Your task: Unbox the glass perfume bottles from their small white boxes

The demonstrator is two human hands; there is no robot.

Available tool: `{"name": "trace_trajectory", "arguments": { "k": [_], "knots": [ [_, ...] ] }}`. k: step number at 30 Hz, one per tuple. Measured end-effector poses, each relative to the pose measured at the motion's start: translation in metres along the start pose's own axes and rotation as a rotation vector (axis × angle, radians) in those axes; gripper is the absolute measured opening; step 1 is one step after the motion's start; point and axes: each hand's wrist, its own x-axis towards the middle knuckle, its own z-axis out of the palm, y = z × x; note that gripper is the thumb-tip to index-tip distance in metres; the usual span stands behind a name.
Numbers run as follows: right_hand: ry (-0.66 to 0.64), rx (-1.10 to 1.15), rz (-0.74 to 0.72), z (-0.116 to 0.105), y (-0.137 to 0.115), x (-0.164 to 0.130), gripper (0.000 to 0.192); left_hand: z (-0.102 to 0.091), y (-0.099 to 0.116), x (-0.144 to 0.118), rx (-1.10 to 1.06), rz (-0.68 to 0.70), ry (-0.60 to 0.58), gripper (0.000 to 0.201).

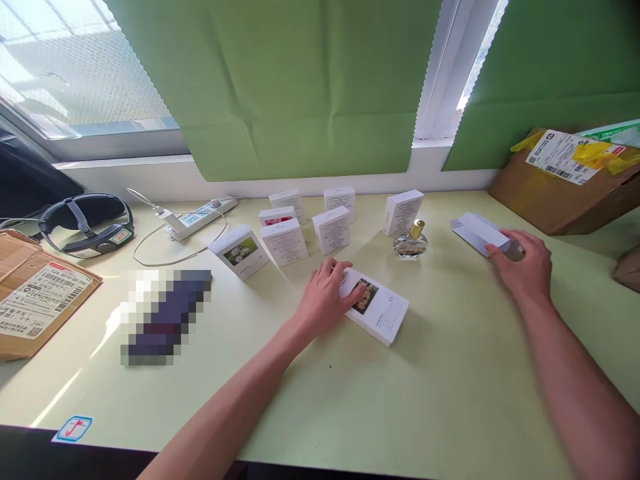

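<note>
My left hand (327,300) rests on the left end of a flat white box with a flower picture (381,310) lying mid-table. My right hand (523,267) grips the near end of a white folded carton insert (477,232) at the right. Between the two stands a small glass perfume bottle with a gold cap (411,243). Behind them several small white boxes stand upright, among them one with a white flower picture (240,251) and one with printed text (403,211).
A pale green table (450,400) runs under a window with green paper sheets. A power strip (200,217) and a head strap (87,223) lie at the back left. Cardboard parcels sit at the far left (35,293) and back right (570,180).
</note>
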Motion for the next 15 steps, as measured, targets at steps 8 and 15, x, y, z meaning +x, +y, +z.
{"name": "trace_trajectory", "arguments": {
  "k": [8,15],
  "knots": [
    [0.362,0.242,0.258,-0.007,0.003,0.012,0.031,-0.007,-0.008,0.006,-0.209,-0.128,-0.153,0.065],
    [0.095,0.714,0.457,-0.011,-0.031,0.012,0.022,-0.014,-0.007,0.007,-0.656,-0.123,-0.247,0.057]
  ]
}}
